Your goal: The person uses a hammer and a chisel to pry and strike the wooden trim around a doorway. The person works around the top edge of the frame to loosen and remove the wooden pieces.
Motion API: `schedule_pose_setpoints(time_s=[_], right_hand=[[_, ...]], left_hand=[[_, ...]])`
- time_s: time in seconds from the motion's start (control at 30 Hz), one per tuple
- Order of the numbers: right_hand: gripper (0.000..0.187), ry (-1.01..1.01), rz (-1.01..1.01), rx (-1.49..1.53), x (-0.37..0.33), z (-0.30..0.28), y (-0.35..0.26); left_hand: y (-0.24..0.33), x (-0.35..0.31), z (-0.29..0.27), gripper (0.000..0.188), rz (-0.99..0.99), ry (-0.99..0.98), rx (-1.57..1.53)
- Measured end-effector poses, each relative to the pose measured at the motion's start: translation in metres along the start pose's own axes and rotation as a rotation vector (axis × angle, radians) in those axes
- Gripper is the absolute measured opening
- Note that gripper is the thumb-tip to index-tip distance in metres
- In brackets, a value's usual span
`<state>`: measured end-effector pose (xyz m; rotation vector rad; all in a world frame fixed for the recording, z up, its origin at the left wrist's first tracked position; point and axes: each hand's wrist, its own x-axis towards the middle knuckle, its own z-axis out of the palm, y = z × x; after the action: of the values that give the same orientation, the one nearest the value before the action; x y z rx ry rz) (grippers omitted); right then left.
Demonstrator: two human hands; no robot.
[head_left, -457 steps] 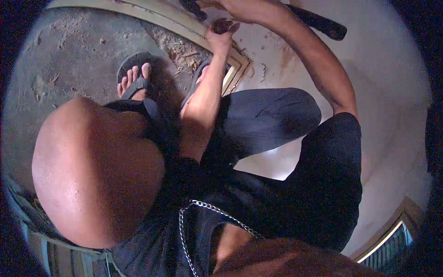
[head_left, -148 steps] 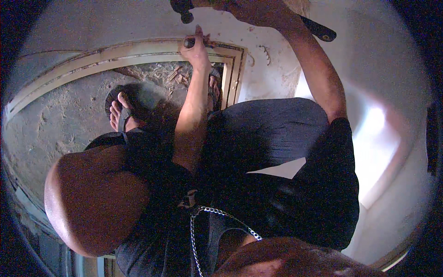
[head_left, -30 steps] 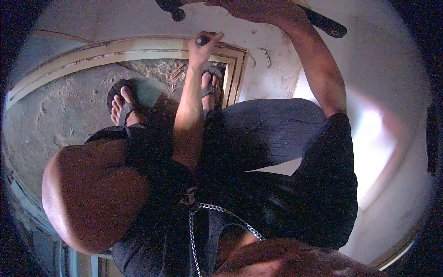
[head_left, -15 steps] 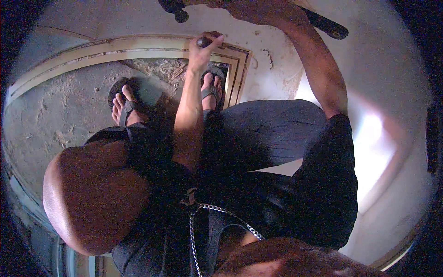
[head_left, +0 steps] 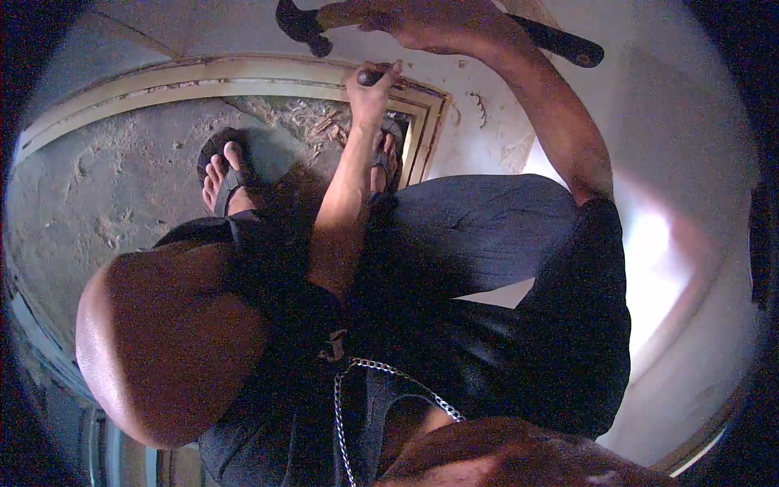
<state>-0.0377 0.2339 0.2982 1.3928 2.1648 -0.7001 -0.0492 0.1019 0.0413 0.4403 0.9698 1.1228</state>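
My left hand (head_left: 369,96) is closed around a chisel (head_left: 370,78); only its dark, rounded handle end shows, and the blade is hidden. This hand is over the pale, worn door frame (head_left: 268,85), close to its corner. Higher up, my right hand (head_left: 438,28) is wrapped around a claw hammer (head_left: 560,42) by its handle. The hammer's dark head (head_left: 305,28) hangs up and to the left of the chisel handle, apart from it. The black handle end sticks out behind my right wrist.
Wood chips (head_left: 329,130) and dust lie on the rough grey floor (head_left: 122,183) inside the frame. My sandalled feet (head_left: 223,174) stand there, one just below my left hand. A stained whitish surface (head_left: 495,122) stretches right of the frame, with a bright light patch (head_left: 649,243).
The hammer has come slightly down and left, so more of its head shows. My left hand keeps its grip on the chisel. The view has shifted a little.
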Motion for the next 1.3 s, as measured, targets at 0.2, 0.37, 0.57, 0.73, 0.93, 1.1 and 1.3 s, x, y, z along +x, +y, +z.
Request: schedule_pose_setpoints(time_s=[0.2, 0.37, 0.57, 0.73, 0.93, 1.1, 1.3], right_hand=[[0.036, -0.086, -0.028, -0.159, 0.013, -0.01, -0.024], [0.037, -0.061, -0.124, 0.04, 0.036, 0.017, -0.02], [0.031, -0.367, -0.046, -0.191, 0.035, 0.026, -0.024], [0.031, -0.275, -0.054, -0.163, 0.02, 0.032, 0.005], [0.036, -0.252, -0.01, -0.267, 0.025, 0.012, -0.019], [0.04, -0.19, -0.141, -0.314, 0.019, 0.029, 0.003], [0.043, -0.084, -0.194, -0.247, 0.014, 0.014, -0.004]], left_hand=[[-0.006, 0.002, -0.005, 0.011, -0.019, -0.035, -0.051], [-0.021, 0.005, -0.009, 0.01, 0.06, -0.01, -0.051], [-0.024, -0.002, -0.004, 0.031, 0.009, 0.089, 0.038], [0.002, -0.008, 0.018, 0.017, 0.055, 0.117, -0.016], [-0.016, 0.011, -0.004, 0.021, -0.042, 0.012, 0.068], [-0.008, -0.005, 0.004, 0.021, -0.125, 0.041, 0.116], [-0.013, -0.001, 0.009, 0.025, 0.081, 0.106, 0.072]])
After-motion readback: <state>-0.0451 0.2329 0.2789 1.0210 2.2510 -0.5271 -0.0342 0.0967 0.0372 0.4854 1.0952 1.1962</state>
